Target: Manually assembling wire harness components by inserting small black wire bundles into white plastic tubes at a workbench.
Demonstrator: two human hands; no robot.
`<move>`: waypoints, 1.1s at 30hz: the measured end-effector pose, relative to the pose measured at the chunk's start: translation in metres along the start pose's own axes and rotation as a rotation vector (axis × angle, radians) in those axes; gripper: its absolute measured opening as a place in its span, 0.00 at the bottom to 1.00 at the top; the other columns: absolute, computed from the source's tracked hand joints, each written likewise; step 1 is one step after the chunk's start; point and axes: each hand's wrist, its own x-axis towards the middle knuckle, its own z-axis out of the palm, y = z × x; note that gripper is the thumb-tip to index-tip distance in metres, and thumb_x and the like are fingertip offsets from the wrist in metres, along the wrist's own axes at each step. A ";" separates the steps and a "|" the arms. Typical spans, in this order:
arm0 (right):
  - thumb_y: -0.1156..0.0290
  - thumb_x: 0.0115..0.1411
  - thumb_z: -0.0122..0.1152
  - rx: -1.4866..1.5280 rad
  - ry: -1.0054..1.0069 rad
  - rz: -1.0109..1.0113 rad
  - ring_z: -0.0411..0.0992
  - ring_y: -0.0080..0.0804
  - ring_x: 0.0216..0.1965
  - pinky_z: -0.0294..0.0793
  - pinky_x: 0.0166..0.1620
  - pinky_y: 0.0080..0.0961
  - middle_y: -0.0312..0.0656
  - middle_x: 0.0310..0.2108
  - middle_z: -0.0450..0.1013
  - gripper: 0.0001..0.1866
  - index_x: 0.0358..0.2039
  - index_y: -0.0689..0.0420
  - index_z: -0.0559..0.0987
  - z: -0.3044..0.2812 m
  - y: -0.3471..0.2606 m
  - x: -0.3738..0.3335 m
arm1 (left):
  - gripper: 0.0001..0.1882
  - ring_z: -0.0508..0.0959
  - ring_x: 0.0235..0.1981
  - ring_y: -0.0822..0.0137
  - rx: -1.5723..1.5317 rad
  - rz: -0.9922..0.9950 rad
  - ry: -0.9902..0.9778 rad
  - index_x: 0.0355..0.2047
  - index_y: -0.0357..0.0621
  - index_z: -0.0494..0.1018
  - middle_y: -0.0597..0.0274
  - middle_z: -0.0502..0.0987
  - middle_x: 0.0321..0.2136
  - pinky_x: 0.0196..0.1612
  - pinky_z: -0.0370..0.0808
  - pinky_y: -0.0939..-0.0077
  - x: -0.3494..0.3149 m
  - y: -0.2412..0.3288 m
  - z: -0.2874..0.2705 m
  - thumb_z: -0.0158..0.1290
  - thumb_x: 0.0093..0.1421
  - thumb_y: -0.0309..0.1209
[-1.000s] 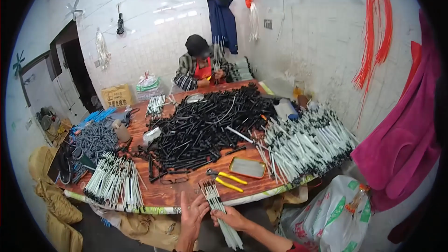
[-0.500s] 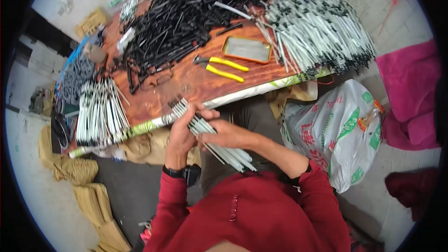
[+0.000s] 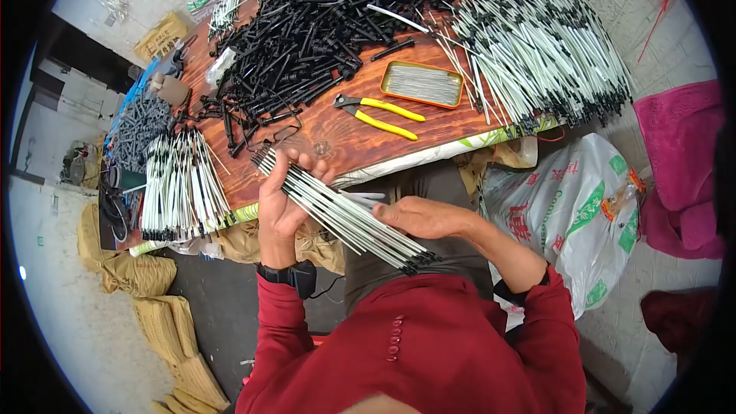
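A slanting bundle of thin white rods with black ends (image 3: pixel 349 215) lies over my lap, its upper end at the table edge. My left hand (image 3: pixel 282 211) is palm up round the upper part of the bundle, thumb on one side and curled fingers on the other. Against the lower part rests my right hand (image 3: pixel 425 217), its thumb along the rods and its other fingers mostly hidden beneath. Beyond my hands, yellow-handled pliers (image 3: pixel 379 115) lie on the wooden table (image 3: pixel 307 142). An orange-rimmed tin of thin metal pins (image 3: pixel 422 84) sits beside them.
Black plastic parts (image 3: pixel 299 46) are heaped at the table's far side. White rods fill a large pile (image 3: pixel 544 54) at the right and a smaller one (image 3: pixel 184 184) at the left, near grey parts (image 3: pixel 142 134). A white plastic bag (image 3: pixel 567 215) stands right of my lap.
The rods are fanned wider and show more of their length. My right hand has slid right, away from my left hand, along the bundle. The view has shifted slightly.
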 end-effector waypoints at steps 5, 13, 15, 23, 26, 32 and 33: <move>0.31 0.67 0.26 0.503 -0.113 -0.304 0.78 0.31 0.39 0.78 0.47 0.28 0.44 0.39 0.78 0.44 0.44 0.61 0.77 0.005 -0.029 0.019 | 0.14 0.77 0.45 0.53 -0.044 -0.111 0.012 0.40 0.45 0.74 0.58 0.78 0.35 0.56 0.74 0.49 0.023 0.001 0.018 0.48 0.70 0.42; 0.34 0.67 0.32 0.707 -0.214 -0.611 0.76 0.32 0.48 0.75 0.53 0.29 0.48 0.46 0.77 0.42 0.55 0.63 0.72 -0.017 -0.075 0.046 | 0.14 0.77 0.42 0.50 0.241 0.057 -0.316 0.40 0.43 0.70 0.55 0.76 0.32 0.48 0.77 0.49 0.026 0.033 0.067 0.45 0.71 0.41; 0.33 0.67 0.34 0.595 -0.149 -0.658 0.75 0.31 0.48 0.74 0.53 0.28 0.47 0.44 0.77 0.42 0.55 0.64 0.72 -0.014 -0.076 0.052 | 0.14 0.77 0.41 0.50 0.339 0.122 -0.410 0.40 0.43 0.69 0.54 0.76 0.32 0.47 0.77 0.49 0.022 0.038 0.068 0.44 0.71 0.41; 0.33 0.66 0.39 0.245 -0.022 -0.826 0.72 0.28 0.50 0.71 0.53 0.25 0.41 0.47 0.73 0.42 0.57 0.63 0.70 -0.022 -0.107 0.061 | 0.14 0.79 0.36 0.50 0.412 0.167 -0.556 0.36 0.42 0.67 0.51 0.77 0.30 0.40 0.78 0.54 0.012 0.057 0.101 0.46 0.70 0.41; 0.30 0.63 0.42 0.280 0.171 -0.857 0.72 0.28 0.45 0.71 0.50 0.27 0.41 0.44 0.74 0.43 0.52 0.62 0.73 -0.021 -0.096 0.071 | 0.16 0.79 0.34 0.52 0.598 0.191 -0.706 0.36 0.41 0.68 0.52 0.78 0.31 0.40 0.78 0.56 0.037 0.059 0.081 0.50 0.68 0.44; 0.29 0.62 0.45 0.435 0.105 -0.617 0.68 0.30 0.49 0.68 0.53 0.29 0.43 0.48 0.72 0.43 0.53 0.61 0.72 -0.009 -0.037 0.074 | 0.19 0.80 0.31 0.58 0.820 0.168 -0.402 0.35 0.40 0.70 0.52 0.80 0.29 0.43 0.77 0.58 0.042 0.027 0.004 0.53 0.66 0.46; 0.30 0.62 0.45 0.441 0.086 -0.619 0.67 0.31 0.50 0.67 0.54 0.29 0.43 0.49 0.72 0.43 0.54 0.61 0.71 -0.005 -0.032 0.071 | 0.19 0.80 0.30 0.59 0.810 0.157 -0.374 0.35 0.40 0.69 0.52 0.80 0.28 0.44 0.77 0.58 0.037 0.021 -0.003 0.53 0.66 0.46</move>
